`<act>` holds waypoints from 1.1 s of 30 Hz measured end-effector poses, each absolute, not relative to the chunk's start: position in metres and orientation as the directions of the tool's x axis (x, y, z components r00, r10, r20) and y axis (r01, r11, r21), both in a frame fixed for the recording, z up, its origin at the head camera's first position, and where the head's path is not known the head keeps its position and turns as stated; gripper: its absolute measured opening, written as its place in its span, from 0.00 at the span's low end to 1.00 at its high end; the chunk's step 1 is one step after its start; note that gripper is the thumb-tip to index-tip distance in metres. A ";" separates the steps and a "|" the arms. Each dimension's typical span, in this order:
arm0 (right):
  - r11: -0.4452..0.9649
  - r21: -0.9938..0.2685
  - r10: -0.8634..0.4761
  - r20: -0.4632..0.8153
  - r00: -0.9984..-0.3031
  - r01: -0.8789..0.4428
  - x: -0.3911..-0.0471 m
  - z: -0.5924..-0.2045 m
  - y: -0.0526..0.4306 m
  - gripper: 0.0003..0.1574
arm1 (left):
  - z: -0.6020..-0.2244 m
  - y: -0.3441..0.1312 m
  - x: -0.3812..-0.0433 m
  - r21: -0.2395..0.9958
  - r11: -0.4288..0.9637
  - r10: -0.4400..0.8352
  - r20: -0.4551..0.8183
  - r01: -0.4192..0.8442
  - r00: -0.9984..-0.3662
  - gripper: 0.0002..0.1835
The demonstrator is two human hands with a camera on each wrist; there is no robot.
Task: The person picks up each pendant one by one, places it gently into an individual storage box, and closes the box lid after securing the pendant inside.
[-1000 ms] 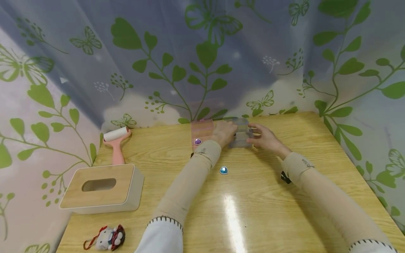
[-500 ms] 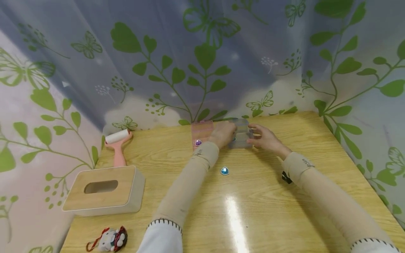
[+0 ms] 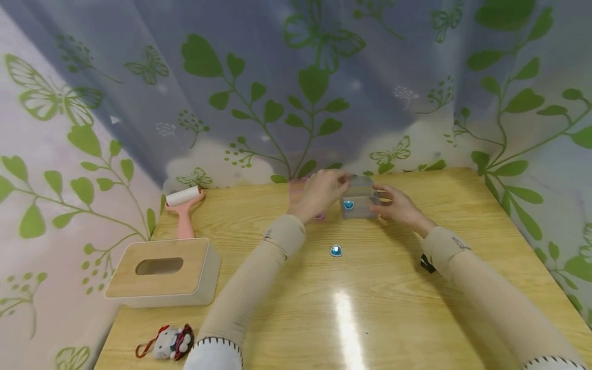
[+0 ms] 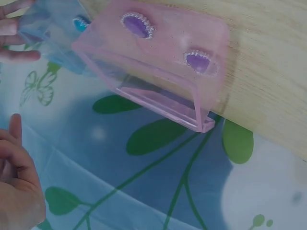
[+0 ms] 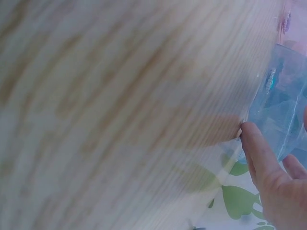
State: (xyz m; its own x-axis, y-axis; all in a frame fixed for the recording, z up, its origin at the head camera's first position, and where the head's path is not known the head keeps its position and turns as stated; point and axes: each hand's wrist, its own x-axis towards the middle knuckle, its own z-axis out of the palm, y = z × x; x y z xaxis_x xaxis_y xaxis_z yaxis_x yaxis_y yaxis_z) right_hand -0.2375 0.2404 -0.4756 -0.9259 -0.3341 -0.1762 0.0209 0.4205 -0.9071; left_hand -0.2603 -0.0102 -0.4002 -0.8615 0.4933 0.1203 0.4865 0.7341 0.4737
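A clear blue box (image 3: 359, 211) lies near the far edge of the table, with a blue gem (image 3: 349, 204) at its left. My left hand (image 3: 321, 192) is over the gap between it and the pink box, fingertips by its far left corner; the left wrist view shows nothing in its loosely bent fingers. My right hand (image 3: 400, 209) touches the blue box's right side with nearly straight fingers. The clear pink box (image 4: 168, 81), partly hidden by my left hand in the head view, bears two purple gems (image 4: 136, 25) with beaded rims. Another blue gem (image 3: 336, 251) lies on the wood in front.
To the left are a pink-handled roller (image 3: 185, 213), a tissue box (image 3: 162, 277) with a wooden lid, and a small plush doll (image 3: 172, 343) with a red strap. A leaf-printed curtain (image 3: 259, 128) hangs behind the table (image 3: 393, 308).
My left hand has lifted from inside the blue box and moved back and left, uncovering the blue gem there. My right hand stays at the box's right side. The head view has shifted slightly.
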 end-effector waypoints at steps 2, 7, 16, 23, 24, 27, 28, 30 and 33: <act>0.422 -0.906 -0.335 -0.177 -0.926 0.021 -0.237 -0.475 0.241 0.48 | -0.397 -0.016 -0.255 0.521 0.692 0.506 0.144 0.500 -0.851 0.21; 0.434 -0.901 -0.328 -0.171 -0.929 0.012 -0.237 -0.475 0.241 0.49 | -0.400 -0.030 -0.240 0.568 0.631 0.519 0.198 0.529 -0.832 0.25; 0.435 -0.900 -0.330 -0.173 -0.928 0.013 -0.239 -0.478 0.241 0.49 | -0.420 -0.047 -0.221 0.494 0.638 0.551 0.243 0.590 -0.799 0.22; 0.425 -0.905 -0.337 -0.177 -0.925 0.019 -0.241 -0.479 0.241 0.49 | -0.434 -0.060 -0.214 0.463 0.626 0.650 0.137 0.628 -0.748 0.23; 0.426 -0.905 -0.338 -0.177 -0.924 0.018 -0.242 -0.479 0.241 0.49 | -0.435 -0.062 -0.213 0.454 0.627 0.660 0.121 0.633 -0.741 0.23; 0.426 -0.904 -0.339 -0.185 -0.923 0.025 -0.241 -0.478 0.242 0.50 | -0.440 -0.066 -0.211 0.428 0.636 0.679 0.084 0.642 -0.729 0.25; 0.429 -0.903 -0.339 -0.186 -0.922 0.025 -0.241 -0.477 0.242 0.51 | -0.442 -0.067 -0.210 0.425 0.638 0.684 0.071 0.643 -0.726 0.26; 0.427 -0.904 -0.337 -0.188 -0.923 0.029 -0.240 -0.477 0.242 0.51 | -0.448 -0.069 -0.208 0.406 0.647 0.693 0.038 0.645 -0.720 0.26; 0.427 -0.904 -0.337 -0.191 -0.922 0.031 -0.238 -0.479 0.241 0.51 | -0.459 -0.070 -0.204 0.379 0.649 0.715 -0.007 0.660 -0.699 0.27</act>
